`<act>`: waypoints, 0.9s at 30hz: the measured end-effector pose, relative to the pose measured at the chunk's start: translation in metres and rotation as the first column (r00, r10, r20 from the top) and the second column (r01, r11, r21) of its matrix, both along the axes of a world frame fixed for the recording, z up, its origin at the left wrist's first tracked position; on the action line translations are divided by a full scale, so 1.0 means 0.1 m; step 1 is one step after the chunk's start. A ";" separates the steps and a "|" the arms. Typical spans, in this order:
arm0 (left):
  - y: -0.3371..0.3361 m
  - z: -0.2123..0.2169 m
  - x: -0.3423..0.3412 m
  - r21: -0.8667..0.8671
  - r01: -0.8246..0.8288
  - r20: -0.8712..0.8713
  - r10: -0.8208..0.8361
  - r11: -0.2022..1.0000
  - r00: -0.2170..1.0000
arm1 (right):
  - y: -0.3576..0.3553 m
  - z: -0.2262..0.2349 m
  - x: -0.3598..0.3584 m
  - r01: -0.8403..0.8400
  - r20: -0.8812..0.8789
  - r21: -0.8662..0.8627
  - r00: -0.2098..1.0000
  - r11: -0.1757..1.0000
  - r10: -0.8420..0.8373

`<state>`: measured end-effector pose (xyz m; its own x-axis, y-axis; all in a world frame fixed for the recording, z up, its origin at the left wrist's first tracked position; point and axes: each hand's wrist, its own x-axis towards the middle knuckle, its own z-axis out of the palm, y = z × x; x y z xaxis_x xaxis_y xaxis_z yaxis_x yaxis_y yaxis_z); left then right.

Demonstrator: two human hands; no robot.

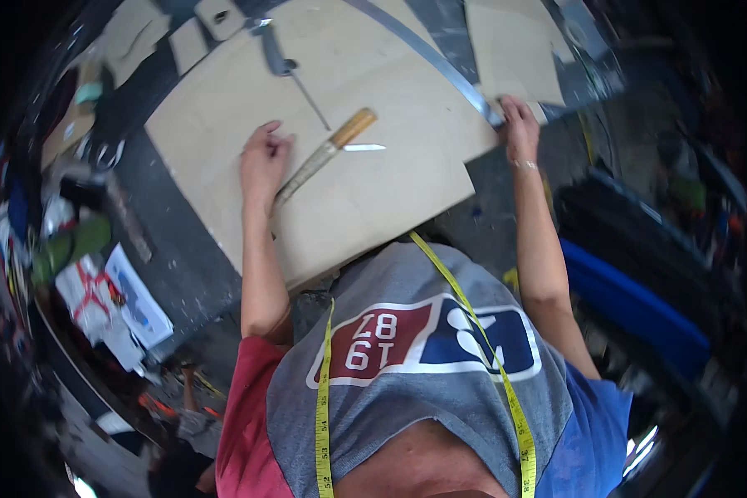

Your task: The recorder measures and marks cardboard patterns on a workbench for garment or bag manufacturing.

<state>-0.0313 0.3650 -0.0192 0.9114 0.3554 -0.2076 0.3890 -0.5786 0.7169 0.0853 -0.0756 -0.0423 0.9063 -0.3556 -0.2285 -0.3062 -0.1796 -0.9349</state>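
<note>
A large tan sheet (390, 191) with a notched right edge lies on a dark table. My left hand (266, 158) rests on its left part, fingers loosely bent and apart, holding nothing visible. Beside that wrist lies a long tool with a wooden handle (353, 129) and a pale shaft; a small white pointed piece (363, 148) is next to it. Further off is a dark-handled tool (274, 54) with a thin rod. At the sheet's right edge my right hand (520, 133) is closed at the near end of a long metal ruler (427, 51); its fingertips are partly hidden.
More tan pieces (515, 50) lie at the far right and far left. On the left are a green roll (73, 249), a printed sheet (137, 295) and plastic bags. A blue-edged dark stack (631, 290) stands at right. A yellow tape measure (324, 407) hangs from my neck.
</note>
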 end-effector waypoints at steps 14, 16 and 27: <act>0.93 -0.05 1.06 -0.238 -0.188 0.116 0.220 0.953 0.968 | -0.36 -0.24 0.04 -0.082 0.032 0.096 0.996 0.992 0.079; 0.95 -0.09 1.42 -0.097 -0.167 0.159 0.181 0.981 0.971 | -0.37 -0.23 0.02 -0.054 0.046 0.047 0.998 0.997 0.052; 1.08 -0.31 2.59 0.379 -0.177 0.038 0.175 0.908 0.984 | -0.16 -0.11 -0.01 -0.011 0.010 -0.116 1.000 0.993 0.012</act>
